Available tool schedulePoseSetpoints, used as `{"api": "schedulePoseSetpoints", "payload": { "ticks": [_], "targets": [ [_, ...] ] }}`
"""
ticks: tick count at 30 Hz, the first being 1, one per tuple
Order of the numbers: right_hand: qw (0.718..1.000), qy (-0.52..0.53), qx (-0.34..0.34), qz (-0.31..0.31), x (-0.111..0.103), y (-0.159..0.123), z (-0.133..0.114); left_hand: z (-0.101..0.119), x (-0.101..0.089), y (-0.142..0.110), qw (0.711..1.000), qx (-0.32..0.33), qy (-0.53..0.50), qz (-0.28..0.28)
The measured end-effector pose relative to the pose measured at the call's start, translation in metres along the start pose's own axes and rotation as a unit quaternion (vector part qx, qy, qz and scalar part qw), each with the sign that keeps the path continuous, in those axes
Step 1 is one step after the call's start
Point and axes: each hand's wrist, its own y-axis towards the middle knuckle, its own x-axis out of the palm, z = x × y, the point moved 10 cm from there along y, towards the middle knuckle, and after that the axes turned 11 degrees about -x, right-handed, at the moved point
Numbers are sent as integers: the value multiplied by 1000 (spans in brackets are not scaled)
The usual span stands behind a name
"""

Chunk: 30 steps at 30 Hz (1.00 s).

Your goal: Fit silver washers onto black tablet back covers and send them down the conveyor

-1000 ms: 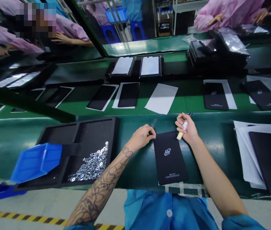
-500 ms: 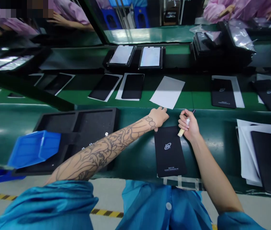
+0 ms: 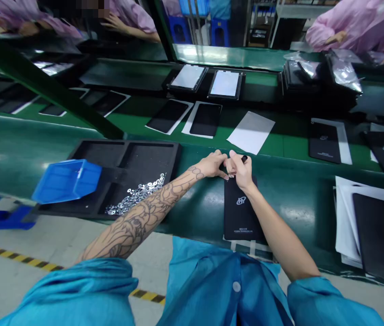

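A black phone back panel (image 3: 241, 215) with a silver logo lies flat on the green belt (image 3: 290, 199), directly in front of me. My left hand (image 3: 213, 165) sits at the panel's top left corner, its fingers curled, and I cannot tell if they grip anything. My right hand (image 3: 240, 172) is right beside it above the panel's top edge, holding a small hand tool (image 3: 244, 159). Only the tool's black tip shows; the fingers hide the rest. The fingertips of both hands nearly meet.
A black foam tray (image 3: 144, 154) holds a heap of metal washers, with a tilted blue plastic bin (image 3: 66, 181) at its left. White sheets and a black panel (image 3: 375, 231) lie to the right. More panels and a white sheet (image 3: 251, 132) lie on the far belt.
My left hand has come back from the far white sheet to the panel's top corner, beside my right hand. The tool's pale handle is now hidden. The view has shifted slightly.
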Motion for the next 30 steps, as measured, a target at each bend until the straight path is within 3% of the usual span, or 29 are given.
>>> {"api": "schedulePoseSetpoints", "payload": {
  "ticks": [3,6,9,11,15,18,22,30],
  "targets": [
    [1000,-14,-6,-15,6,-1,10,2,-11,-43,997,46,-42,54],
    [998,-42,1,-40,9,-5,18,-4,-46,-98,974,90,-94,185],
    [997,-51,11,-58,10,-8,25,-44,-82,-153,949,36,-52,307],
    [997,-55,14,-59,10,-9,28,-82,-96,-181,943,-19,-5,333],
    [998,-53,15,-38,6,-16,29,-148,-99,-218,942,-132,80,299],
    [997,-67,6,-43,1,-22,30,-170,-87,-225,942,-206,110,242],
    [985,-135,-36,-99,0,-27,39,-167,-79,-215,958,-200,84,187],
    [986,-112,-76,-97,-2,-33,35,-162,-84,-216,962,-188,38,193]
  ]
}}
